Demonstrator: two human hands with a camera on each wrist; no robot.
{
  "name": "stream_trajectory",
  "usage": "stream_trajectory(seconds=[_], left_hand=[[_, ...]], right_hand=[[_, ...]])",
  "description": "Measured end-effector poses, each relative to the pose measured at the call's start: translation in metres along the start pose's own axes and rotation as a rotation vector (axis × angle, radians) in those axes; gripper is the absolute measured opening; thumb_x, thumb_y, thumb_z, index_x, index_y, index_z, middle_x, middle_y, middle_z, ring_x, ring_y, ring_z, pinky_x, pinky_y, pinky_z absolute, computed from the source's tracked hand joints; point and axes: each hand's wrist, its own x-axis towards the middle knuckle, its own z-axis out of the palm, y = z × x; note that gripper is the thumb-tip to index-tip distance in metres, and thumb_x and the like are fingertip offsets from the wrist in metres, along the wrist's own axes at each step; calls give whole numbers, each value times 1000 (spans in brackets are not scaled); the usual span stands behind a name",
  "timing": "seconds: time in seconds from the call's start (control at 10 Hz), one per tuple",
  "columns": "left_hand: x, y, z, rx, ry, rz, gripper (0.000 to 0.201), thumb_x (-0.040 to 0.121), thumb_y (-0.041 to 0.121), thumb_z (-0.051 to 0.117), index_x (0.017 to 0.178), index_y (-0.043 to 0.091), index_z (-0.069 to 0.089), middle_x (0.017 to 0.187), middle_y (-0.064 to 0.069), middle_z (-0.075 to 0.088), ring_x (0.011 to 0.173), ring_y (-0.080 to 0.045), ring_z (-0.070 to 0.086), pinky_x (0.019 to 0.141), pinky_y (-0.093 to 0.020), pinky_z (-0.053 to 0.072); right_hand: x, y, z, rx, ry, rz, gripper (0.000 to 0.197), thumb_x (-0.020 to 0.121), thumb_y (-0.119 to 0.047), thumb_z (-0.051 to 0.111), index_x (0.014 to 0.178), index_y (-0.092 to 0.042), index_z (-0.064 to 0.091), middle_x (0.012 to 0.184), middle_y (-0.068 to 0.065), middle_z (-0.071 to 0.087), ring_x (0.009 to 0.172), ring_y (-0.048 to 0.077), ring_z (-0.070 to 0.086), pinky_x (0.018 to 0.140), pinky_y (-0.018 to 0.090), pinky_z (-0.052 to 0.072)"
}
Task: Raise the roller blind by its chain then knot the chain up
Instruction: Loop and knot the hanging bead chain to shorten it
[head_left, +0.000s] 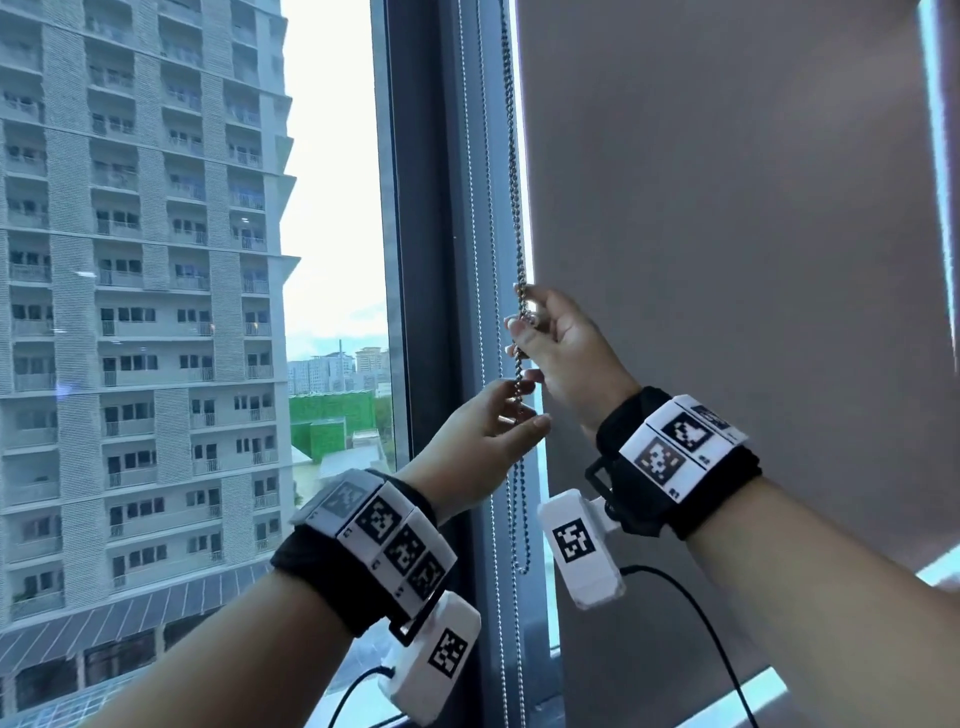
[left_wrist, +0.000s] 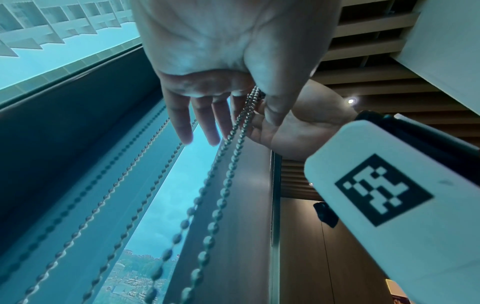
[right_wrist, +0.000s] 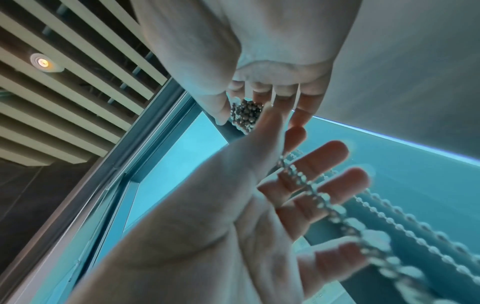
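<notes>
A grey roller blind covers the window pane on the right. Its metal bead chain hangs down along the blind's left edge. My right hand grips a bunched knot of beads in curled fingers at about mid-height. Just below it, my left hand pinches the doubled chain between thumb and forefinger, with the other fingers held straight. Under my left hand the chain falls slack and ends in a loop.
A second, paler bead chain hangs against the dark window frame left of my hands. Glass on the left looks out on a high-rise. Camera cables dangle from both wrists. A slatted ceiling is overhead.
</notes>
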Motion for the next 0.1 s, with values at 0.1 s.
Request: stream_trajectory(seconds=[0.1], left_hand=[[-1, -3, -4, 120, 53, 36, 55, 88, 34, 59, 137, 16, 42, 121, -3, 59, 110, -13, 57, 100, -33, 45]], right_hand=[[-5, 0, -1, -88, 26, -22, 43, 91, -23, 53, 133, -23, 43, 90, -11, 49, 92, 13, 57, 91, 34, 48]])
